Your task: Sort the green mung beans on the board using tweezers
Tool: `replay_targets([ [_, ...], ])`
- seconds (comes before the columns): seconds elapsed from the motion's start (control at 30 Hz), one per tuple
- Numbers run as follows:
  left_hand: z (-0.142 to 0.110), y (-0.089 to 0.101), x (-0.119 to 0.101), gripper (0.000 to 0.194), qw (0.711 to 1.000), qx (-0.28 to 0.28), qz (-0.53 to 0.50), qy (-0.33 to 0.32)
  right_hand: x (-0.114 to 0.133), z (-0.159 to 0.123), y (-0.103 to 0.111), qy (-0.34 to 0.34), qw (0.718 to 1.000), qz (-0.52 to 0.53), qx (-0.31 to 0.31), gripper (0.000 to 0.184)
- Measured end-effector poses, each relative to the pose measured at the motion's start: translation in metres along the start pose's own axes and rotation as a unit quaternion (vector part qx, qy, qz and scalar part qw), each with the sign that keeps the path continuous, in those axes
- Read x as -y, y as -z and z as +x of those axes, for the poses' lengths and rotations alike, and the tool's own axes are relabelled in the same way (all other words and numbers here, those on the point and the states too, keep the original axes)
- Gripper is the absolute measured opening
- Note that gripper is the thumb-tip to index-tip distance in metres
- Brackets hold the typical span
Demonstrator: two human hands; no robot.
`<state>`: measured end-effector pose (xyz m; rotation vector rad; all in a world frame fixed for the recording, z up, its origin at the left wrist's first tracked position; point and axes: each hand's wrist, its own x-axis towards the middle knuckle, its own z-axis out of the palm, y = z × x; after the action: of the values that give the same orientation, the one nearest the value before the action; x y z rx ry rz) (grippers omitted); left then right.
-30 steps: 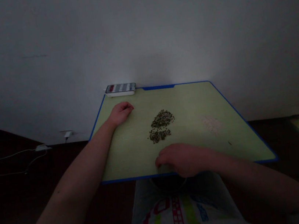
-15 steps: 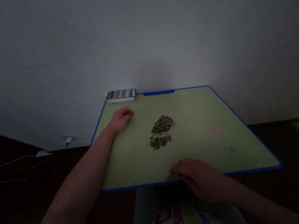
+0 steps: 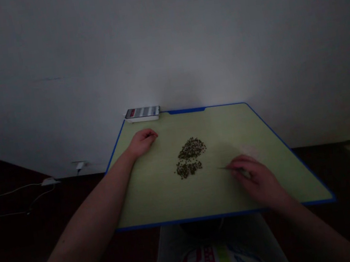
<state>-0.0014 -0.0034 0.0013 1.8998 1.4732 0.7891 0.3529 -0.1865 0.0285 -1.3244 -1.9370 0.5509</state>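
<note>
My right hand [image 3: 256,178] hovers over or rests on the right part of a pale green board [image 3: 172,201], pinching a thin, pointed tool [image 3: 223,168] whose tip points left. What kind of tool it is cannot be made out. Left of that tip lie small dark grains [image 3: 192,148], a larger heap with a smaller cluster [image 3: 187,169] just nearer to me. My left hand [image 3: 143,142] rests on the board's left side, fingers curled closed; whatever they may hold is hidden. Partly behind my right hand shows a patch of pale grains [image 3: 249,151].
A phone [image 3: 143,112] lies on a white box [image 3: 143,119] at the board's far left corner, close to the wall [image 3: 162,41]. A dark container [image 3: 201,228] sits below the near edge, over my lap. A plug and white cables [image 3: 49,181] are at left.
My right hand has moved from the near edge, above the dark container, up and right over the board with the thin tool. My left hand and the dark grains look much the same.
</note>
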Motion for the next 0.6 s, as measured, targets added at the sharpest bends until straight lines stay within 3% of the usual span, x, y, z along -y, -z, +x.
replay_targets([
  [0.13, 0.000, 0.000, -0.001, 0.027, 1.000, 0.000, -0.016, 0.004, -0.009, 0.041, 0.004, 0.025, 0.996, -0.043, 0.073, 0.023],
  [0.23, 0.000, 0.000, 0.000, 0.026, 1.000, -0.002, -0.018, 0.003, -0.008, 0.072, 0.000, 0.056, 0.992, -0.059, 0.099, 0.034],
  [0.33, 0.000, 0.000, 0.002, 0.025, 1.000, -0.006, -0.018, 0.003, -0.006, 0.095, -0.009, 0.116, 0.984, -0.085, 0.105, 0.030],
  [0.47, 0.001, -0.001, 0.003, 0.025, 1.000, -0.003, -0.026, 0.006, -0.015, 0.097, -0.022, 0.126, 0.986, -0.097, 0.043, 0.024],
  [0.6, 0.000, -0.001, 0.001, 0.025, 1.000, -0.003, -0.024, 0.008, -0.024, 0.086, -0.027, 0.152, 0.981, -0.115, 0.045, 0.026],
])
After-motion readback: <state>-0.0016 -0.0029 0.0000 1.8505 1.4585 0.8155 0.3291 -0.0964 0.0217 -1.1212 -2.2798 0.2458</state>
